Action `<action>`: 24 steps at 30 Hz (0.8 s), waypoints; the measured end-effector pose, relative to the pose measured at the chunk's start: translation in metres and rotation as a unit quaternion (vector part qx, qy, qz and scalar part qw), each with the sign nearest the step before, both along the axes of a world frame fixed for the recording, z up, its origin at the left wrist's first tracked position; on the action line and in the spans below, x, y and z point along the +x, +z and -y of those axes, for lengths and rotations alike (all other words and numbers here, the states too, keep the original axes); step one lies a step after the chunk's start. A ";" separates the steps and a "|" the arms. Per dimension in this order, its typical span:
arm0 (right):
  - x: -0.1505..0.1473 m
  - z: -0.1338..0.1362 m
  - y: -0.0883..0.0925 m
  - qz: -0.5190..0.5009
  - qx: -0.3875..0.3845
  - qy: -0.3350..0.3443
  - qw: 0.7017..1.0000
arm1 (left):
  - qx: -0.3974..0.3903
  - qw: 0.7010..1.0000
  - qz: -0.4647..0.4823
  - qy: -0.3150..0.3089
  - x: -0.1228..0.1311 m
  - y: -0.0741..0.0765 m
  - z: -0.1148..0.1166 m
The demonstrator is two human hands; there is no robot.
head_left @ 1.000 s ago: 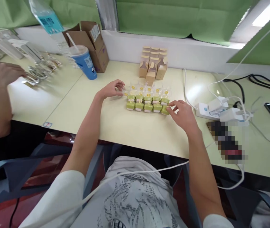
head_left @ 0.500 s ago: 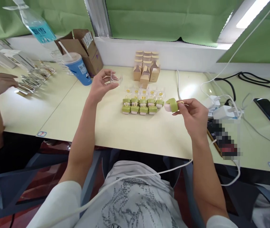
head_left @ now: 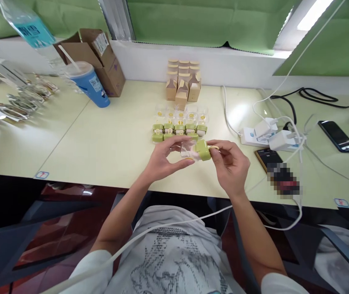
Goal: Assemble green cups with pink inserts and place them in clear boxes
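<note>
My left hand (head_left: 162,163) is closed around a clear plastic cup (head_left: 185,150) held on its side above the table. A small case (head_left: 204,150) with a green top and white body has its white end at the cup's mouth, partly inside as far as I can see. By its yellow loop and green end, my right hand (head_left: 231,165) grips this case. Just behind the hands stand several similar green-and-white cases (head_left: 157,134) in rows, some hidden by my fingers. Several clear cups (head_left: 181,115) with yellow stickers are lined up behind them.
Small open cardboard boxes (head_left: 182,85) stand near the wall. To the left are a blue drink cup (head_left: 91,87), a big carton (head_left: 110,69), a bottle (head_left: 35,32) and glasses (head_left: 18,104). A power strip (head_left: 254,137), cables and phones (head_left: 338,136) lie right.
My hands have come together in front of me. The left has brought the clear cup rightward and nearer, and the right has moved the case left to its mouth.
</note>
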State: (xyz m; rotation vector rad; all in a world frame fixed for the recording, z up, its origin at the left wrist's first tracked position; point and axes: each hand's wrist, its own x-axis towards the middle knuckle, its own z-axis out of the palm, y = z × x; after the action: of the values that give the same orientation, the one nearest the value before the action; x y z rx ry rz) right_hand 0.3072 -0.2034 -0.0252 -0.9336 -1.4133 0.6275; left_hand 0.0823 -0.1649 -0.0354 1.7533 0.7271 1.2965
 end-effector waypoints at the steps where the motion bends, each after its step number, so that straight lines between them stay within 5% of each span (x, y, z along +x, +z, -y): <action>1: -0.001 0.000 -0.001 0.002 -0.003 -0.004 1.000 | -0.008 1.000 0.009 0.003 0.001 0.000 -0.001; 11: -0.019 0.002 0.004 -0.031 -0.026 -0.079 0.996 | -0.058 0.995 0.064 -0.058 -0.004 0.000 -0.001; 24: -0.021 0.004 0.007 0.009 -0.048 -0.016 0.999 | -0.067 0.995 0.055 -0.044 -0.006 0.004 0.007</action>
State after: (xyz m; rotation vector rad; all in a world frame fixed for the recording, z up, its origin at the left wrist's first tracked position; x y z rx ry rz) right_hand 0.2863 -0.2069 -0.0180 -1.0386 -1.3915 0.6684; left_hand 0.0758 -0.1715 -0.0312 1.5770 0.6522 1.2462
